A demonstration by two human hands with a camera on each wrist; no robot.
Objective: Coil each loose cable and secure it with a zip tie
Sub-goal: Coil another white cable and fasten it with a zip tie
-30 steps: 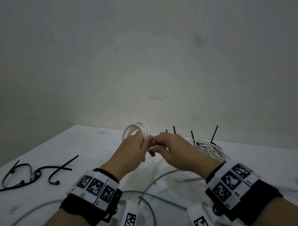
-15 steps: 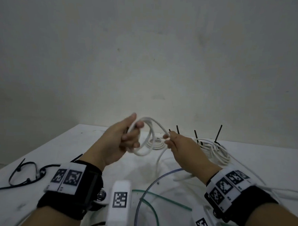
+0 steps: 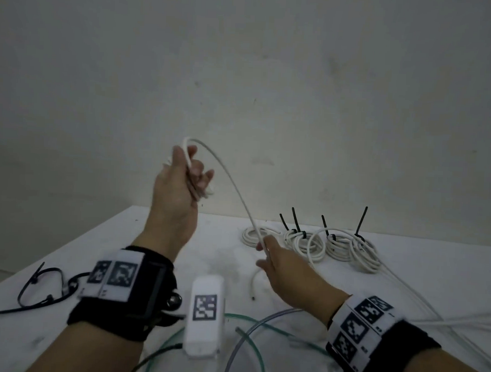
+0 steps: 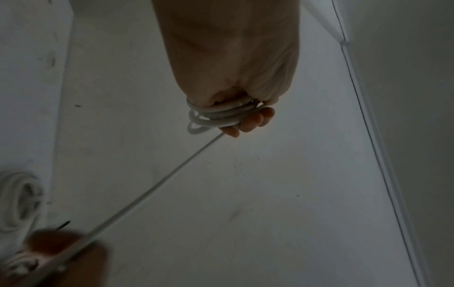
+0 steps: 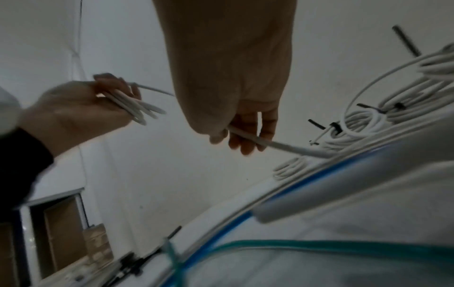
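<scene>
My left hand point(image 3: 195, 178) is raised above the table and grips a small coil of white cable point(image 3: 207, 191). In the left wrist view the coil's loops point(image 4: 221, 114) wrap round the curled fingers. From the top of that hand one strand point(image 3: 233, 185) arcs down to my right hand point(image 3: 264, 250), which pinches it low over the table. The right wrist view has the strand point(image 5: 282, 145) passing between thumb and fingers point(image 5: 248, 139). The cable's short free end point(image 3: 252, 287) hangs below the right hand.
Several white coils tied with upright black zip ties point(image 3: 334, 243) lie at the back right, and a coil with no visible tie point(image 3: 252, 235) lies left of them. Loose black zip ties point(image 3: 43, 286) lie at the left. A green tube point(image 3: 249, 323) and loose white cables point(image 3: 429, 320) cross the near table point(image 3: 110, 236).
My left hand has lifted the coil well above the table. The right hand has dropped towards the table along the cable, so a long strand now stretches between the hands.
</scene>
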